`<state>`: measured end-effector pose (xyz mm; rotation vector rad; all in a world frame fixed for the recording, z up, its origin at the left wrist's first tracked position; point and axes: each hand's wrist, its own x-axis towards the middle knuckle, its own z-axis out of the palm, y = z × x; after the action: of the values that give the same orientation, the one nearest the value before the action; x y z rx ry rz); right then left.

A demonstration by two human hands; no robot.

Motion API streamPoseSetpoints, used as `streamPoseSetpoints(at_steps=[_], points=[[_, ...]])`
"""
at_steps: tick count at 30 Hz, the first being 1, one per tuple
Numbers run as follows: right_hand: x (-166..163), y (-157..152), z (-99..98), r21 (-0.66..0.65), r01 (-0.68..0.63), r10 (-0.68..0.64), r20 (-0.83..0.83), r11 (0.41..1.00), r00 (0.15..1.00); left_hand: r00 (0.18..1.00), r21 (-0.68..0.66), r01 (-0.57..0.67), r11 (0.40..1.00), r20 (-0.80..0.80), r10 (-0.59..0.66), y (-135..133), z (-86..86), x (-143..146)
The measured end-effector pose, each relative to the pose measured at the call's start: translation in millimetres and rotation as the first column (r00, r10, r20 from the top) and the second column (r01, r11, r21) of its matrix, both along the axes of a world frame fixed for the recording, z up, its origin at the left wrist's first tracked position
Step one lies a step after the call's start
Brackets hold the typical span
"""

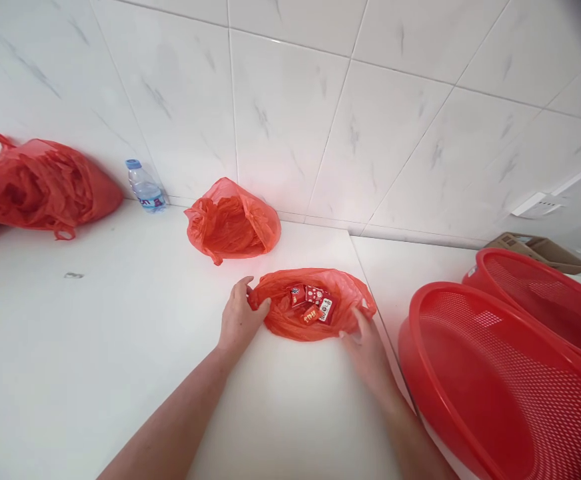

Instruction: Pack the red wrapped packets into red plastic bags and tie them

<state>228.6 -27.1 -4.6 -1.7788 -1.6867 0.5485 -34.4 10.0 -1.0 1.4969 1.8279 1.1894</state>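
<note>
An open red plastic bag [295, 333] rests on the white table, its mouth spread wide. Inside lie several small red packets [315, 295], one with a white label. At the bag's left rim, my left hand [240, 317] grips the plastic between thumb and fingers. My right hand [368, 347] holds the right rim, with its fingertips partly inside the mouth. Just behind stands another red plastic bag [233, 227], open and crumpled, apart from both hands.
A water bottle [145, 187] and a fuller red bag [45, 187] stand along the tiled wall [290, 120] on the left. Two red mesh baskets [475, 380] crowd the right side, with a cardboard box [540, 250] behind them. A seam runs between the tabletops.
</note>
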Motion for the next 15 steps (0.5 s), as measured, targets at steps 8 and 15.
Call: streamPoseSetpoints(at_steps=[8,15], points=[[-29,-4,51.2,0.126,-0.039,0.061,-0.178,0.991,0.982,0.835,0.155,-0.009,0.988,0.545,-0.077,13,35.3,-7],[-8,-42,52.9,0.054,0.007,-0.006,-0.022,0.999,1.0,0.95,0.27,-0.176,0.947,0.298,0.092,-14,65.4,-18]])
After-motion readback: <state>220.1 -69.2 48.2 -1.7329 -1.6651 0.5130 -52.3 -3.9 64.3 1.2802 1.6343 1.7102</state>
